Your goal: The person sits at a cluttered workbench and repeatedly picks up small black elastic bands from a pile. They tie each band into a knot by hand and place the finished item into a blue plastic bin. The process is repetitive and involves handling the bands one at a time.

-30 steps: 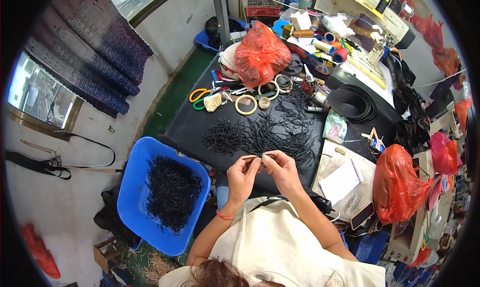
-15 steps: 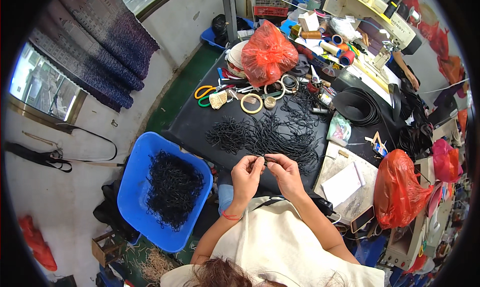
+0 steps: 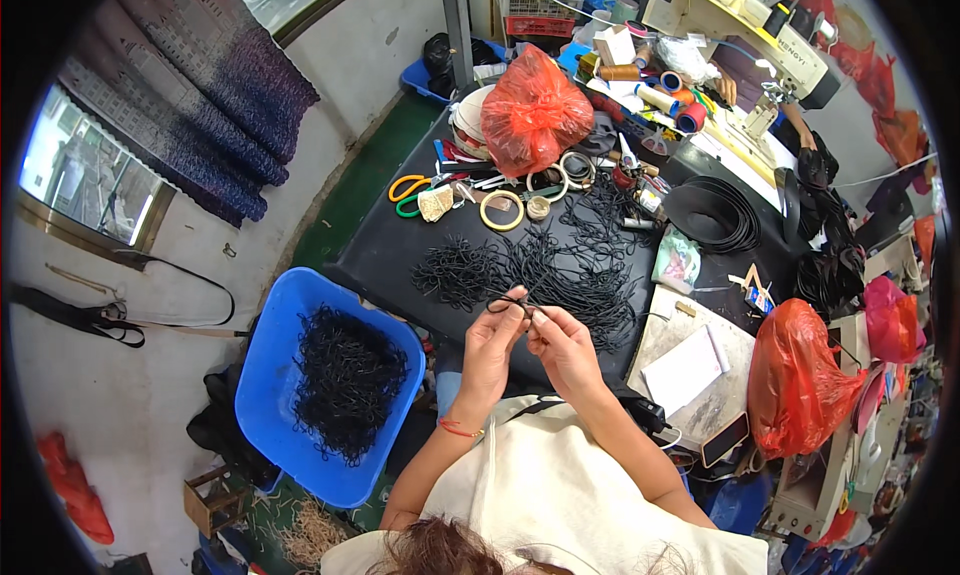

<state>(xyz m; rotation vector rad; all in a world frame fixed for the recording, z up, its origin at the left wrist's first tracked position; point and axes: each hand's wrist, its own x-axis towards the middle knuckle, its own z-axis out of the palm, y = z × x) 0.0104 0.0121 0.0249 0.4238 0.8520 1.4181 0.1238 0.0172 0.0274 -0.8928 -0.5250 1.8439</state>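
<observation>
Two hands, the left hand and the right hand, pinch a thin black cord between thumbs and fingers, just in front of the black cord piles on the dark table. The cord is small and bendy, so it could slip out if the pinch gets loose. If dropped, it might get lost in the piles, since they look alike. A big blue tub on the left holds a tangled black heap. One red bag is bunched up; I cannot tell what is inside.
</observation>
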